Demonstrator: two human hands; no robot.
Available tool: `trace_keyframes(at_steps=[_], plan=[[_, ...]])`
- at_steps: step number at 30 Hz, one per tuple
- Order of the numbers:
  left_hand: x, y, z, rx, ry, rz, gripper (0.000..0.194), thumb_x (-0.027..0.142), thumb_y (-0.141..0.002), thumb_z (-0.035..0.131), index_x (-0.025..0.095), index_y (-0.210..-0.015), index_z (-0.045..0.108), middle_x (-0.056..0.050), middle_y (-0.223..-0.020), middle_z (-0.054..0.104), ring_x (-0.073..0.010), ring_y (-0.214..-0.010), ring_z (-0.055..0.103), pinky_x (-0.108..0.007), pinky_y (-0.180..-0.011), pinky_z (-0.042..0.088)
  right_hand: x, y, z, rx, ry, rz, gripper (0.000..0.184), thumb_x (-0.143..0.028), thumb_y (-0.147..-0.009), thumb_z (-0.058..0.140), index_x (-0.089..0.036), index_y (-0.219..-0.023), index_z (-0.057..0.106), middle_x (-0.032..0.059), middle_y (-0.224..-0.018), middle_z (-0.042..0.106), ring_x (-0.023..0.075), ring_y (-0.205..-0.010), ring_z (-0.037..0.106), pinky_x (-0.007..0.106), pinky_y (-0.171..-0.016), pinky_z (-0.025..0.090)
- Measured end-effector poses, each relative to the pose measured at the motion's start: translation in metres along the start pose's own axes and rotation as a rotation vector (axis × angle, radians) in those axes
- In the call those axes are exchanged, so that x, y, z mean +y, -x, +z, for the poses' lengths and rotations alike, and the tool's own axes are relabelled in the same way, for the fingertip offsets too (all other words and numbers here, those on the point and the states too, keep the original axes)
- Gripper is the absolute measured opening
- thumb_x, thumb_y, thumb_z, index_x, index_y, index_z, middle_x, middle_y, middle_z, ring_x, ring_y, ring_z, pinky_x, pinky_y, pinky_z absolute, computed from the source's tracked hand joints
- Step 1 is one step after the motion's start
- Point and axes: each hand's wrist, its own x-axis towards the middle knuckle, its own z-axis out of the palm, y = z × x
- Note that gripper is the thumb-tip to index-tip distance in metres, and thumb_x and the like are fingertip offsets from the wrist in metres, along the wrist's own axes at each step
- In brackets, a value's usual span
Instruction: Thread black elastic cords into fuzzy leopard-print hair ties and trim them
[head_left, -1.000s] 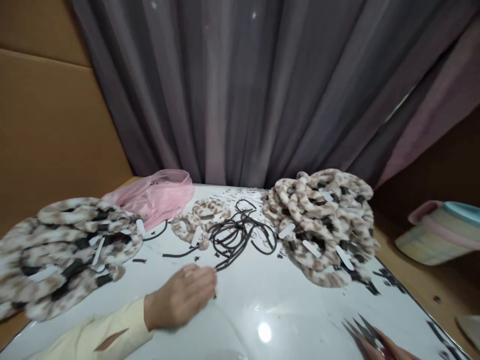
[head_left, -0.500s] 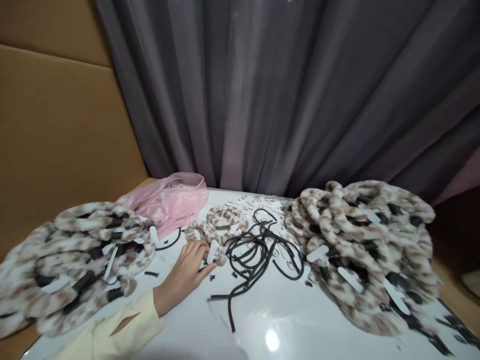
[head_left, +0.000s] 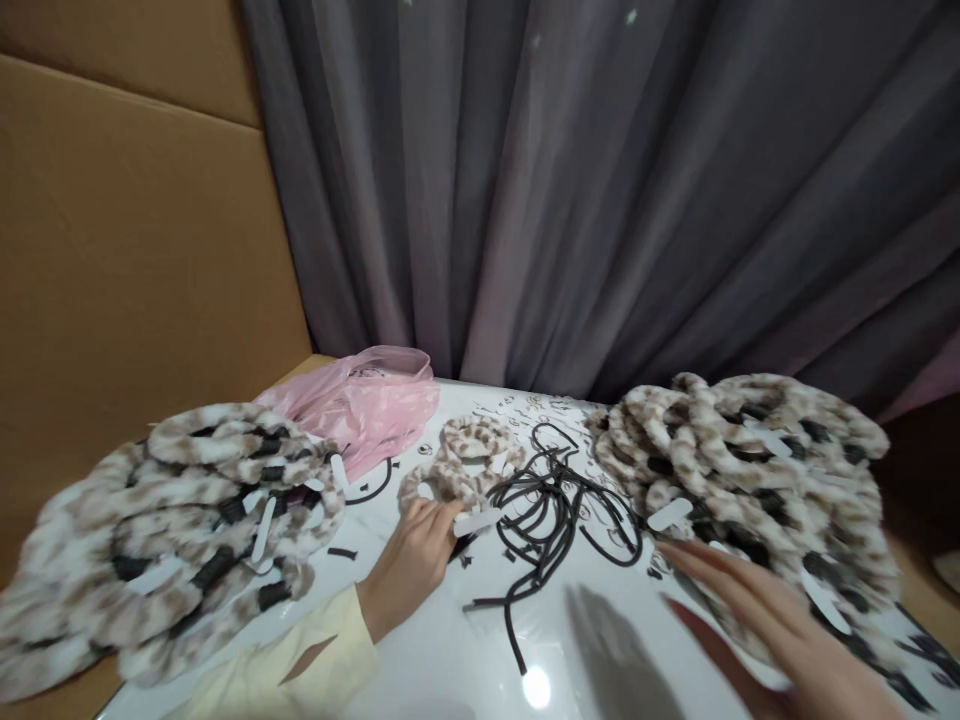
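Observation:
My left hand [head_left: 412,562] reaches in from the lower left, its fingers closed on the near edge of a small fluffy brown-and-white ring [head_left: 459,484]. A white tag [head_left: 478,521] sticks out to the right of my fingertips, with a dark piece just under it. Another fluffy ring [head_left: 480,437] lies right behind. My right hand [head_left: 772,615] is at the lower right, slightly blurred, with its fingers stretched out and nothing seen in them. It hovers in front of the right-hand heap of fluffy rings [head_left: 720,450].
A tangle of black cords [head_left: 551,500] lies mid-table. Another heap of fluffy, tagged rings [head_left: 187,500] is at left, beside a pink plastic bag [head_left: 375,400]. Small dark bits are scattered over the white table [head_left: 465,660]. A cardboard wall [head_left: 142,260] and grey curtain [head_left: 525,200] stand behind.
My right hand has come into view at the lower right. The tag at my left fingers has swung from upright to nearly flat. The whole view has shifted slightly.

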Motion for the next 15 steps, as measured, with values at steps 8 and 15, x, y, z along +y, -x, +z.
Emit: trace_keyframes(at_steps=[8,15], plan=[[0.005,-0.001,-0.003,0.022,0.000,0.120,0.025,0.008,-0.085,0.036,0.012,-0.106,0.049,-0.007,-0.081,0.061,-0.0209,-0.074,0.056,-0.036,-0.070,0.047,-0.106,-0.103,0.043,-0.008,-0.110,-0.515,0.028,-0.011,-0.092,0.032,-0.014,-0.099,0.059,0.0108,-0.085,0.063,0.0206,-0.072,0.056,0.034,-0.063,0.047],[0.008,-0.001,-0.004,0.096,0.099,0.162,0.022,0.025,-0.093,0.037,0.015,-0.080,0.052,-0.003,-0.063,0.058,-0.0153,-0.057,0.055,-0.026,-0.054,0.042,-0.076,-0.117,0.043,-0.160,-0.683,0.118,0.030,-0.030,-0.091,0.042,-0.015,-0.072,0.060,0.0033,-0.064,0.063,0.0141,-0.058,0.057,0.022,-0.053,0.043]])
